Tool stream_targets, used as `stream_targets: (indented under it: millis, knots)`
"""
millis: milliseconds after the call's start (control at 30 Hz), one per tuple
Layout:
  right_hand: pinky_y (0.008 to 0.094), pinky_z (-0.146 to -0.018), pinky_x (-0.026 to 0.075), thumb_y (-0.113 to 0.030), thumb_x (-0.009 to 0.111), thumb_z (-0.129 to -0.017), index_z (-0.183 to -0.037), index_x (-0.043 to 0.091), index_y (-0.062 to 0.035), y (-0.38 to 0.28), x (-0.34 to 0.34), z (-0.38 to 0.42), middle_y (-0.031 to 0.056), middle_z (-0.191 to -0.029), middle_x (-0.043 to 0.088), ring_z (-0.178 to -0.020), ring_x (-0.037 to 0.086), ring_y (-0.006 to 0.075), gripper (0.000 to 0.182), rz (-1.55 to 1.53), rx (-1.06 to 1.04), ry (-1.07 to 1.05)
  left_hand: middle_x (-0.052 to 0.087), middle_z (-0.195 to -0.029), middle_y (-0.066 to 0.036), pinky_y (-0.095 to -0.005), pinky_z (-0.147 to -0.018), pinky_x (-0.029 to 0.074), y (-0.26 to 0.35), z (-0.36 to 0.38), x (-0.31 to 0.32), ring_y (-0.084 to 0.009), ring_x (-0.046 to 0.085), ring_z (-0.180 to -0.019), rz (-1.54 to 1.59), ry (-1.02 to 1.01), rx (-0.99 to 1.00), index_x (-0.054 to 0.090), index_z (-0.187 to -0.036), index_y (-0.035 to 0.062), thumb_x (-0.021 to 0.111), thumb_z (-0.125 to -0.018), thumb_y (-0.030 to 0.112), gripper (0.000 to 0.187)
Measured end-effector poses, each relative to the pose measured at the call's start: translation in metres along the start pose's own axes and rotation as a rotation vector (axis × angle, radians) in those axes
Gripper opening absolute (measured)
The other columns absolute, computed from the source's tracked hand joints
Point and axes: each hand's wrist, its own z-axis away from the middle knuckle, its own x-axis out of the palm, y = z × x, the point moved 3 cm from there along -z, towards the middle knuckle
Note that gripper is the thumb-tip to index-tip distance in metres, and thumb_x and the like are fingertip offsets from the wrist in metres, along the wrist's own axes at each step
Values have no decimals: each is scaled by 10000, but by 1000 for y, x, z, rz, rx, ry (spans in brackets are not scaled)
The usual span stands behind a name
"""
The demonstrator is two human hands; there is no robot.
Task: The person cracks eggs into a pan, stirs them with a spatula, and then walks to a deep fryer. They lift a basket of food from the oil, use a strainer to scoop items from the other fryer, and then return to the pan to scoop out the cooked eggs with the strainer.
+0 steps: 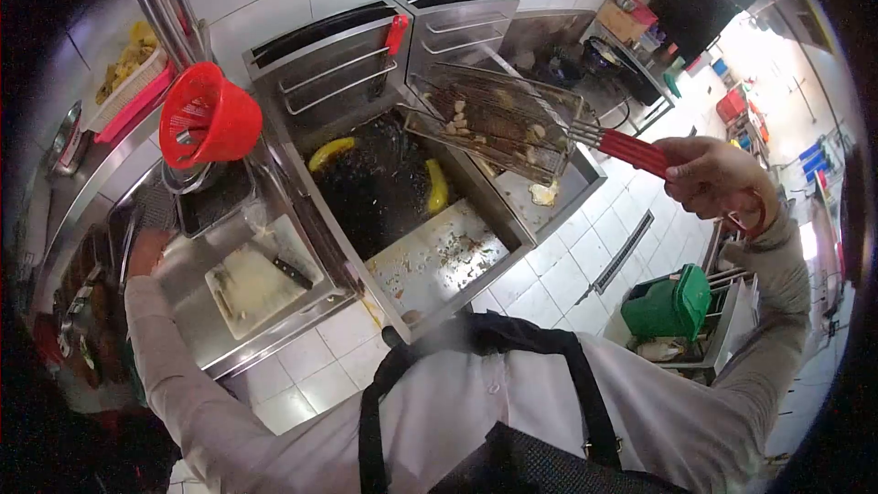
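Note:
My right hand (709, 174) is closed around the red handle of a wire grill basket (521, 146). Browned food and several pale chunks lie between its wires, and the basket hangs over the edge between two steel grill units. Below and left of it, two yellow, banana-like pieces (437, 187) rest on the dark charcoal bed (370, 187). At the far left, my left hand (149, 252) is smeared by motion, low beside a dark metal tray (215, 206), its fingers not clear. A white cutting board (251, 288) with a black-handled knife (293, 273) lies to its right.
A red plastic basket (208, 119) stands above the steel counter. A red-handled tool (395, 37) hangs at the grill's back rail. Food sits in a white basket (128, 82) at upper left. On the right stand a green bin (668, 302) and, farther back, a stove (599, 55).

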Motion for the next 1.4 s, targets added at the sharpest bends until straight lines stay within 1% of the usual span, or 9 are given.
stream_targets:
  millis: [167, 433, 600, 633, 733, 1167, 1267, 1300, 1400]
  knots:
    - [208, -340, 281, -46, 482, -881, -1301, 376, -23, -10, -7, -17, -5, -594, 420, -423, 379, 68, 433, 299, 40, -91, 405, -534, 62, -231, -362, 289, 68, 128, 8, -39, 353, -393, 406, 48, 42, 436, -686, 159, 607, -847, 348, 302]
    - [205, -385, 321, -82, 463, -868, -1271, 423, -84, -11, -18, -82, -12, -627, 439, -461, 397, 67, 405, 918, 116, -422, 402, -556, 84, -189, -364, 243, 85, 273, 40, -21, 338, -412, 705, 170, -87, 455, -705, 158, 579, -871, 280, 241]
    - [205, -386, 319, -85, 469, -868, -1279, 419, -89, -25, -30, -88, -14, -619, 433, -467, 394, 59, 414, 1084, 151, -454, 431, -600, 68, -184, -358, 233, 68, 348, 88, -20, 324, -431, 855, 202, -181, 543, -836, 132, 526, -854, 176, 50]
    - [208, -385, 321, -83, 470, -866, -1283, 419, -94, -31, -33, -85, -18, -611, 428, -468, 394, 57, 420, 1084, 131, -468, 466, -679, 59, -167, -384, 302, 63, 363, 101, -20, 416, -527, 601, 216, -47, 554, -981, 90, 557, -873, 212, 163]
    - [211, -385, 328, -73, 466, -861, -1299, 421, -95, -41, -45, -73, -18, -615, 429, -471, 398, 58, 441, 1102, 68, -374, 475, -694, 42, -177, -384, 285, 113, 414, 150, -25, 406, -527, 837, 127, -147, 552, -968, 89, 546, -867, 171, 130]
    - [229, -447, 387, 27, 498, -802, -1332, 433, -77, -31, -83, -63, -16, -618, 490, -484, 453, 67, 544, 1263, -338, -214, 460, -596, 6, -218, -345, 257, 300, 410, 375, -63, 360, -409, 1205, -152, -135, 510, -1001, 70, 531, -892, 157, 142]
    - [296, -730, 468, 8, 546, -795, -1307, 459, -68, -10, -97, -91, 155, -944, 649, -764, 579, 167, 525, 1344, -690, -274, 465, -602, -3, -219, -345, 262, 331, 396, 387, -66, 364, -406, 1278, -229, -135, 497, -1031, 57, 527, -892, 155, 172]
    - [316, -845, 444, -2, 571, -784, -1318, 440, -73, -4, -95, -92, 202, -1136, 597, -929, 596, 203, 555, 1362, -616, -211, 449, -597, 6, -221, -346, 260, 341, 391, 388, -64, 356, -401, 1270, -235, -124, 493, -999, 74, 525, -894, 157, 138]
    - [313, -819, 458, -40, 589, -788, -1326, 438, -111, 24, -109, -115, 212, -1165, 571, -950, 620, 287, 563, 1303, -757, -184, 430, -596, 16, -222, -344, 254, 354, 382, 387, -61, 340, -395, 1435, -286, -137, 482, -953, 91, 525, -899, 166, 102]
